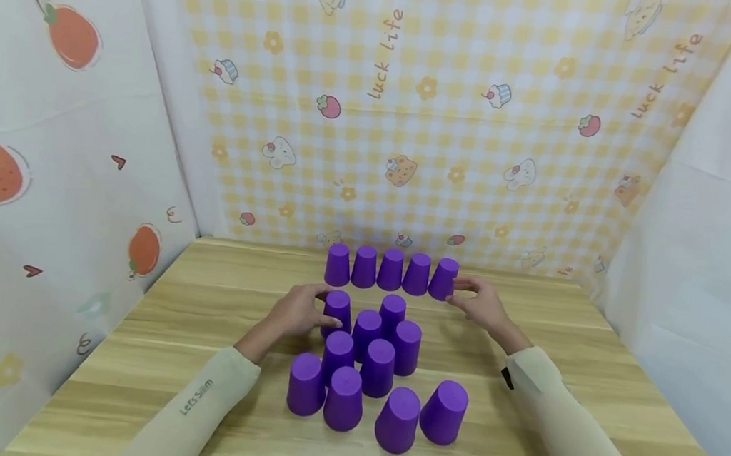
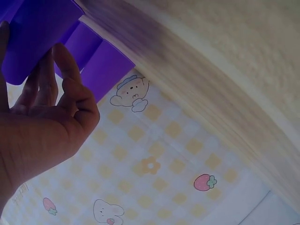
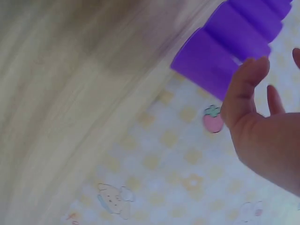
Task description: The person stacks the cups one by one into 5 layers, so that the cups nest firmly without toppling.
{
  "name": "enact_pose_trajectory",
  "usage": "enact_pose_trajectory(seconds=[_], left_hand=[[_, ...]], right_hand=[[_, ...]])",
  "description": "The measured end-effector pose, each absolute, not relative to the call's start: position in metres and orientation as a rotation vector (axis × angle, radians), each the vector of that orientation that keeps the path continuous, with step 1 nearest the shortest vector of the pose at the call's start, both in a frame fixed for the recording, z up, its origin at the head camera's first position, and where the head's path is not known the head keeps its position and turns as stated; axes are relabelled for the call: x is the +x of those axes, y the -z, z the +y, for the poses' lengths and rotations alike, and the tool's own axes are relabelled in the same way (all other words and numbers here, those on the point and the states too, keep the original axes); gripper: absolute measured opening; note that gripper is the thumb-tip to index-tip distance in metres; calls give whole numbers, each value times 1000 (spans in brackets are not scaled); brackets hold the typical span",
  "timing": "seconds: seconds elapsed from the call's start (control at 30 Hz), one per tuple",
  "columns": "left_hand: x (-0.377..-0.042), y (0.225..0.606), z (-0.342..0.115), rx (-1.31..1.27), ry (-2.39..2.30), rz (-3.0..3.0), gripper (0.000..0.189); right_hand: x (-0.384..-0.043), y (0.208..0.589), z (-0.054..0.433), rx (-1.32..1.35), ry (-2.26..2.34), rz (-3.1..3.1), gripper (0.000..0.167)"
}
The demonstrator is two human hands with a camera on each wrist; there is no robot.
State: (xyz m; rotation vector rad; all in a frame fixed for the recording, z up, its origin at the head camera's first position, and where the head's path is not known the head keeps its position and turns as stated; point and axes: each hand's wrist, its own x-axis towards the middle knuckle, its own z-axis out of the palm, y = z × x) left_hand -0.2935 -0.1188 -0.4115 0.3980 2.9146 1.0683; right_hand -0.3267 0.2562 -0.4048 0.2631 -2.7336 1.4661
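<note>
My left hand point(image 1: 296, 311) grips an upside-down purple cup point(image 1: 337, 307) at the left of the middle group, thumb in front and fingers behind. In the left wrist view that cup point(image 2: 40, 35) sits between thumb and fingers. My right hand point(image 1: 483, 309) is at the right side of the rightmost cup point(image 1: 444, 278) in the back row, its fingertips right at the cup's wall. The right wrist view shows the right hand's fingers point(image 3: 241, 91) loosely bent beside that end cup point(image 3: 204, 63), not wrapped round it.
Several more upside-down purple cups stand in the back row point(image 1: 391, 269), in the middle group point(image 1: 377, 368) and at the front point(image 1: 397, 420). All are on a wood-grain table point(image 1: 204, 308). A yellow checked cloth point(image 1: 424, 132) hangs behind, with white cloths at both sides.
</note>
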Motion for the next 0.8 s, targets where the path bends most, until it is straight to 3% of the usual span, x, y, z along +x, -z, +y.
enact_pose_trajectory(seconds=[0.6, 0.8], left_hand=[[-303, 416, -119, 424, -1167, 2884, 49], [-305, 412, -115, 395, -1210, 2915, 54]], right_hand=[[-288, 409, 229, 946, -1804, -2735, 51], [-284, 413, 229, 1040, -1818, -2729, 49]])
